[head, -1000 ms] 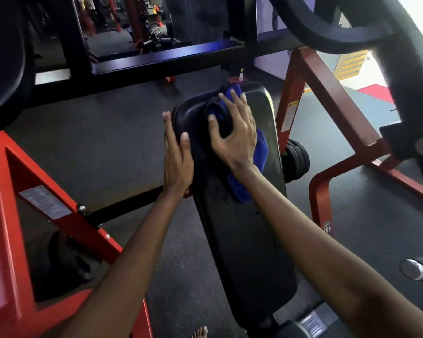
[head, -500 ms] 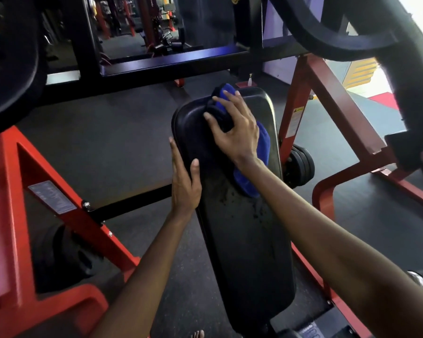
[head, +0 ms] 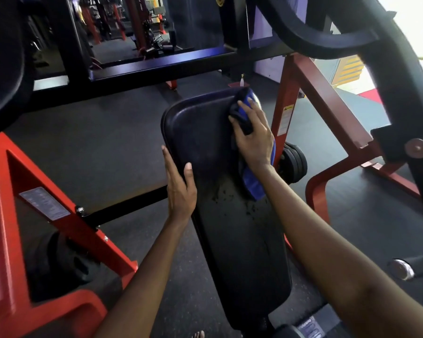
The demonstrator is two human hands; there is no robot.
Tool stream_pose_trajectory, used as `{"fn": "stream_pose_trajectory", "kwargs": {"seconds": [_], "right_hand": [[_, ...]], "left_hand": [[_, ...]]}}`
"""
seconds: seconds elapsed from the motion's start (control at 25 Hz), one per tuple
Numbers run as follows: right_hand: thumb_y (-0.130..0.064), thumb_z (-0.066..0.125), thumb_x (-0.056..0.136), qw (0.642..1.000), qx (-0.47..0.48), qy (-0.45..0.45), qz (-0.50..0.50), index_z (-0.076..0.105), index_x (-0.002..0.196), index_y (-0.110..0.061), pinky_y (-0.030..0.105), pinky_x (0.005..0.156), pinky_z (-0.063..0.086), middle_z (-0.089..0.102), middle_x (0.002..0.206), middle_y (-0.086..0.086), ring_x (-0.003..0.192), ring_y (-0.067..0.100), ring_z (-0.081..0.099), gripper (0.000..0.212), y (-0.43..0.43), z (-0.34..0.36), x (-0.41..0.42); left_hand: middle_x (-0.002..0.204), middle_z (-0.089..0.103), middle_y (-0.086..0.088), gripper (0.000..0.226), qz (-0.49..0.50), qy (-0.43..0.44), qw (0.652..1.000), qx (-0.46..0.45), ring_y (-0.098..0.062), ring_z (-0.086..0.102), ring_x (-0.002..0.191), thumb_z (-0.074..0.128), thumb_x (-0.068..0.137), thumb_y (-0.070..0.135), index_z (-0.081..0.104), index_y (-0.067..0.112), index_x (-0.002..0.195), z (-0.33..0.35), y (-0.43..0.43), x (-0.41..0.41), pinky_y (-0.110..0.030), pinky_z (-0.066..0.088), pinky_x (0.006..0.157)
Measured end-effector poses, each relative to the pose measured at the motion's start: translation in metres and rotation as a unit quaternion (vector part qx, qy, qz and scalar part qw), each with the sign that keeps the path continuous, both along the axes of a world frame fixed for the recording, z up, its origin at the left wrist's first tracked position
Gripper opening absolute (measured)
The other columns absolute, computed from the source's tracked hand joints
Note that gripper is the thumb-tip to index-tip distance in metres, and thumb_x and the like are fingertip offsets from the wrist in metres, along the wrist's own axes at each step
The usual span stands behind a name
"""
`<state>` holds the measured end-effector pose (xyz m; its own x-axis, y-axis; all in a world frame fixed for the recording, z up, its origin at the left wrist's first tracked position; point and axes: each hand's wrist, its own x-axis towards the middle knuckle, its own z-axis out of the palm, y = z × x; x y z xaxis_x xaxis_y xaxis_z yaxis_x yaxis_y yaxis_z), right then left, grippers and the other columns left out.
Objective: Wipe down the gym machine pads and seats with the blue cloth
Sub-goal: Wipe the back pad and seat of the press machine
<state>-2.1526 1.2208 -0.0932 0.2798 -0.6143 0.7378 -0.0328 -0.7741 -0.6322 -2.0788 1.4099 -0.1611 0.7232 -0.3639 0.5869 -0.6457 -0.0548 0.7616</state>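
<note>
A long black padded bench pad [head: 230, 235] runs from the bottom middle up to the centre of the view. My right hand [head: 253, 140] presses the bunched blue cloth [head: 252, 181] onto the pad's far right corner, fingers curled over the cloth. Part of the cloth trails out below my wrist along the pad's right edge. My left hand [head: 180, 186] rests flat against the pad's left edge, fingers straight, thumb lying on the top surface. Wet specks show on the pad near its middle.
Red machine frame [head: 310, 93] rises right of the pad, with black weight plates [head: 292, 162] behind my right wrist. Another red frame [head: 59, 215] stands left. A thick black curved arm [head: 376, 45] hangs overhead at right. Dark rubber floor [head: 95, 142] surrounds the bench.
My right hand has slid the cloth from the pad's top middle across to its top right corner. My left hand has slipped down the pad's left edge toward me.
</note>
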Motion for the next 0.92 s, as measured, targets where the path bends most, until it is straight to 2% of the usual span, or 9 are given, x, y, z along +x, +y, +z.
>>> {"fn": "stream_pose_trajectory", "kwargs": {"seconds": [0.16, 0.28, 0.36, 0.44, 0.48, 0.52, 0.64, 0.8, 0.92], "right_hand": [[-0.047, 0.061, 0.097, 0.984, 0.16, -0.03, -0.07, 0.058, 0.14, -0.03, 0.024, 0.108, 0.044, 0.052, 0.148, -0.011, 0.135, 0.006, 0.048, 0.046, 0.008, -0.032, -0.02], [-0.05, 0.058, 0.098, 0.978, 0.191, -0.014, -0.078, 0.053, 0.144, -0.03, 0.037, 0.11, 0.047, 0.048, 0.151, -0.012, 0.135, 0.009, 0.049, 0.05, 0.021, -0.062, -0.036], [-0.049, 0.057, 0.099, 0.977, 0.197, 0.003, -0.077, 0.052, 0.145, -0.031, 0.042, 0.111, 0.045, 0.045, 0.154, -0.012, 0.14, 0.01, 0.044, 0.049, 0.028, -0.063, -0.037], [-0.043, 0.059, 0.1, 0.985, 0.158, 0.033, -0.069, 0.052, 0.146, -0.03, 0.042, 0.116, 0.04, 0.043, 0.157, -0.01, 0.147, 0.011, 0.036, 0.049, 0.049, -0.064, -0.031], [-0.038, 0.062, 0.099, 0.991, 0.116, 0.045, -0.056, 0.053, 0.145, -0.027, 0.042, 0.118, 0.037, 0.044, 0.157, -0.007, 0.149, 0.014, 0.033, 0.049, 0.066, -0.072, -0.03], [-0.032, 0.065, 0.097, 0.996, 0.062, 0.053, -0.035, 0.055, 0.144, -0.023, 0.044, 0.119, 0.036, 0.046, 0.156, -0.004, 0.15, 0.017, 0.033, 0.049, 0.085, -0.086, -0.031], [-0.019, 0.071, 0.09, 0.992, -0.069, 0.105, 0.024, 0.059, 0.141, -0.017, 0.049, 0.115, 0.039, 0.049, 0.153, 0.002, 0.149, 0.022, 0.036, 0.053, 0.132, -0.136, -0.042], [-0.015, 0.074, 0.086, 0.988, -0.099, 0.118, 0.015, 0.059, 0.141, -0.018, 0.045, 0.118, 0.037, 0.049, 0.153, 0.001, 0.149, 0.022, 0.036, 0.058, 0.14, -0.139, -0.039], [-0.014, 0.075, 0.083, 0.967, -0.198, 0.148, 0.058, 0.06, 0.141, -0.017, 0.044, 0.121, 0.032, 0.049, 0.153, 0.003, 0.148, 0.026, 0.037, 0.06, 0.147, -0.13, -0.03]], "left_hand": [[0.17, 0.004, -0.008, 0.065, 0.016, 0.02, 1.0, -0.013, -0.01, 0.007, 0.156, 0.036, 0.11, 0.027, 0.0, 0.011, 0.162, 0.003, -0.005, -0.008, -0.02, 0.013, 0.124], [0.17, 0.006, -0.009, 0.066, 0.021, 0.039, 0.999, -0.011, -0.01, 0.009, 0.155, 0.036, 0.11, 0.031, 0.002, 0.011, 0.162, 0.005, -0.005, -0.011, -0.016, 0.013, 0.122], [0.17, 0.009, -0.01, 0.071, 0.007, 0.021, 1.0, 0.003, -0.015, 0.014, 0.155, 0.039, 0.106, 0.036, 0.003, 0.01, 0.162, 0.011, 0.0, -0.003, -0.029, 0.018, 0.126], [0.169, 0.012, -0.009, 0.078, -0.007, -0.005, 1.0, 0.028, -0.017, 0.017, 0.155, 0.046, 0.103, 0.041, 0.003, 0.012, 0.162, 0.03, 0.004, 0.014, -0.042, 0.024, 0.125], [0.169, 0.013, -0.008, 0.08, -0.007, -0.024, 0.999, 0.044, -0.018, 0.019, 0.154, 0.049, 0.103, 0.043, 0.004, 0.013, 0.162, 0.042, 0.004, 0.025, -0.043, 0.025, 0.124], [0.168, 0.016, -0.008, 0.08, -0.007, -0.047, 0.997, 0.059, -0.018, 0.021, 0.154, 0.051, 0.103, 0.044, 0.007, 0.013, 0.162, 0.056, 0.004, 0.036, -0.041, 0.026, 0.124], [0.164, 0.029, -0.007, 0.078, -0.024, -0.092, 0.991, 0.093, -0.015, 0.031, 0.149, 0.058, 0.1, 0.046, 0.02, 0.011, 0.159, 0.082, 0.005, 0.059, -0.022, 0.026, 0.12], [0.163, 0.027, -0.009, 0.078, -0.06, -0.13, 0.985, 0.101, -0.015, 0.029, 0.149, 0.059, 0.101, 0.043, 0.02, 0.008, 0.159, 0.08, 0.01, 0.07, -0.016, 0.025, 0.118], [0.164, 0.024, -0.011, 0.079, -0.075, -0.137, 0.982, 0.108, -0.017, 0.027, 0.15, 0.058, 0.102, 0.042, 0.017, 0.007, 0.16, 0.082, 0.009, 0.074, -0.011, 0.024, 0.115]]}}
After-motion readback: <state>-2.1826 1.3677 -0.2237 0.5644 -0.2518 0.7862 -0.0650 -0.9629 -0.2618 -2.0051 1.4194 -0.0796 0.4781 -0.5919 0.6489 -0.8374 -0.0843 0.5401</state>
